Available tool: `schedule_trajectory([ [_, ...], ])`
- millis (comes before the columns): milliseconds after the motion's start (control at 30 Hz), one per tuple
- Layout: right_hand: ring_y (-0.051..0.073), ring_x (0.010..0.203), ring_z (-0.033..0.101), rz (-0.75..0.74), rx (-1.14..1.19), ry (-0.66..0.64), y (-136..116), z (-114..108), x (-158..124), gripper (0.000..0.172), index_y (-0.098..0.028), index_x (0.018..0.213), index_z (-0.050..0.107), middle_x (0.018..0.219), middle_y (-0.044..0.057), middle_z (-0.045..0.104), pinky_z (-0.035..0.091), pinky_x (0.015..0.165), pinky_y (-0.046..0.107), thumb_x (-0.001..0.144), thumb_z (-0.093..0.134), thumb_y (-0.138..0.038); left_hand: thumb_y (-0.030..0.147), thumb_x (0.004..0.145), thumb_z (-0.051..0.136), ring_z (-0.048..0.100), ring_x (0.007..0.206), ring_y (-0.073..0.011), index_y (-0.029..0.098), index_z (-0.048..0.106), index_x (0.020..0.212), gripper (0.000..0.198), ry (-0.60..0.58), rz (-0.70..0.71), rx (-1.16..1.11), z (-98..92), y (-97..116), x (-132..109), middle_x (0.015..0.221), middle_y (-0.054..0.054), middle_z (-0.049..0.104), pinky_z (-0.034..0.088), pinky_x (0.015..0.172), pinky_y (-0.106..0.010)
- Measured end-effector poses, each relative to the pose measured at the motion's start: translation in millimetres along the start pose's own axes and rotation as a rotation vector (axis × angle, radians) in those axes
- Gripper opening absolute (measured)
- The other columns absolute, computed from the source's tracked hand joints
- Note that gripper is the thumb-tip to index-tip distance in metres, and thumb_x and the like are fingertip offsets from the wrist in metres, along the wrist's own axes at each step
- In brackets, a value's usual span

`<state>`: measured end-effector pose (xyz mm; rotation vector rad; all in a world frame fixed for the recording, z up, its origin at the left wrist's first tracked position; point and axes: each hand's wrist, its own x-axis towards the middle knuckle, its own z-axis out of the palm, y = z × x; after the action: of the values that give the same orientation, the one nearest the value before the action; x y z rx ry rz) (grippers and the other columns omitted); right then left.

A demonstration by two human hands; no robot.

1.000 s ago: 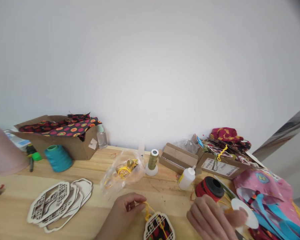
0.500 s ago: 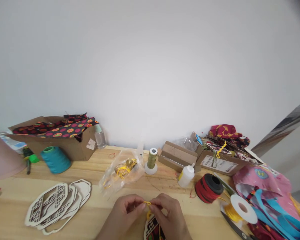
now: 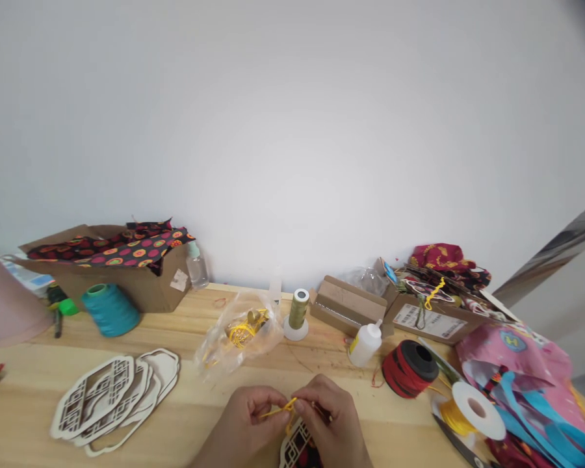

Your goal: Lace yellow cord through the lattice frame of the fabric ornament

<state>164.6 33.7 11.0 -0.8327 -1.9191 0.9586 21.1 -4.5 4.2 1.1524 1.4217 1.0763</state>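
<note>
A yellow cord (image 3: 289, 405) is stretched between my two hands at the front of the table. My left hand (image 3: 253, 416) pinches one end of it between thumb and fingers. Close beside it, my right hand (image 3: 329, 413) pinches the cord where strands cross in a loop or knot. Below the fingers lies a wooden cut-out frame (image 3: 293, 445) with dark patterned fabric behind it. The yellow cord runs down toward its top. My right hand and the lower picture edge hide much of the frame.
Stacked wooden frames (image 3: 97, 403) lie at left, near a teal thread cone (image 3: 110, 310). A plastic bag (image 3: 246, 331) holds yellow cords. Behind my hands stand an olive thread spool (image 3: 299, 312) and a white bottle (image 3: 365, 344). At right are a red ribbon spool (image 3: 404, 369), yellow cord spool (image 3: 472, 411) and scissors (image 3: 455, 442).
My left hand has drawn slightly away from the right, and a longer piece of yellow cord now shows between them. The view has shifted slightly.
</note>
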Motion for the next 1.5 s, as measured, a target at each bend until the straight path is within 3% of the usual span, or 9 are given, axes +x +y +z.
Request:
schedule_trajectory([
  [200,0.011,0.050,0.049,-0.163,-0.144,0.057,-3,-4,-1,0.016,-0.015,0.075,0.065,0.057,0.003,0.049,0.037,0.043,0.020,0.074,0.049,-0.017,0.024,0.063,0.055,0.054,0.056,-0.0138,0.013,0.064,0.060,0.015,-0.051,-0.038,-0.051,3.5,4,-3,0.055,0.000,0.063,0.041,0.052,-0.021],
  [400,0.010,0.047,0.047,-0.194,-0.201,0.174,-2,-14,-2,0.014,-0.016,0.075,0.063,0.055,0.001,0.046,0.037,0.041,0.019,0.075,0.049,-0.016,0.020,0.058,0.057,0.053,0.049,-0.0132,0.013,0.061,0.051,0.011,0.000,-0.109,-0.017,5.3,4,-3,0.048,0.001,0.062,0.039,0.048,-0.020],
  [600,0.010,0.047,0.047,-0.234,-0.182,0.197,-6,-16,-4,0.013,-0.016,0.076,0.062,0.056,0.001,0.047,0.037,0.040,0.018,0.073,0.050,-0.013,0.017,0.056,0.055,0.050,0.047,-0.0116,0.012,0.060,0.049,0.010,0.025,-0.120,-0.018,6.9,3,-1,0.045,0.002,0.059,0.036,0.046,-0.020],
  [900,0.010,0.045,0.045,-0.127,-0.189,0.268,-9,-19,-1,0.014,-0.018,0.066,0.061,0.053,0.000,0.046,0.034,0.039,0.019,0.074,0.050,-0.019,0.023,0.051,0.064,0.048,0.043,-0.0100,0.013,0.061,0.046,0.012,0.034,-0.133,-0.078,1.8,9,4,0.041,0.002,0.059,0.034,0.045,-0.020],
  [1167,0.011,0.047,0.044,-0.061,-0.202,0.293,-7,-23,3,0.017,-0.017,0.064,0.061,0.052,0.000,0.045,0.034,0.041,0.020,0.075,0.050,-0.022,0.027,0.046,0.070,0.046,0.041,-0.0068,0.013,0.063,0.051,0.016,0.051,-0.197,-0.410,-4.8,2,1,0.042,0.002,0.059,0.033,0.043,-0.017],
  [1333,0.011,0.046,0.043,-0.069,-0.203,0.319,-9,-24,3,0.016,-0.017,0.063,0.061,0.051,-0.001,0.044,0.033,0.040,0.020,0.075,0.050,-0.022,0.031,0.052,0.066,0.018,0.027,-0.0011,0.013,0.064,0.054,0.019,0.091,-0.228,-0.497,-7.6,-2,-2,0.025,0.010,0.033,0.010,0.032,-0.015],
  [1500,0.011,0.046,0.043,-0.075,-0.182,0.312,-10,-25,2,0.014,-0.017,0.065,0.061,0.052,-0.001,0.044,0.033,0.040,0.019,0.074,0.051,-0.020,0.032,0.048,0.069,0.035,0.037,-0.0053,0.012,0.065,0.048,0.020,0.083,-0.221,-0.401,-6.4,4,0,0.035,0.004,0.051,0.022,0.039,-0.017],
])
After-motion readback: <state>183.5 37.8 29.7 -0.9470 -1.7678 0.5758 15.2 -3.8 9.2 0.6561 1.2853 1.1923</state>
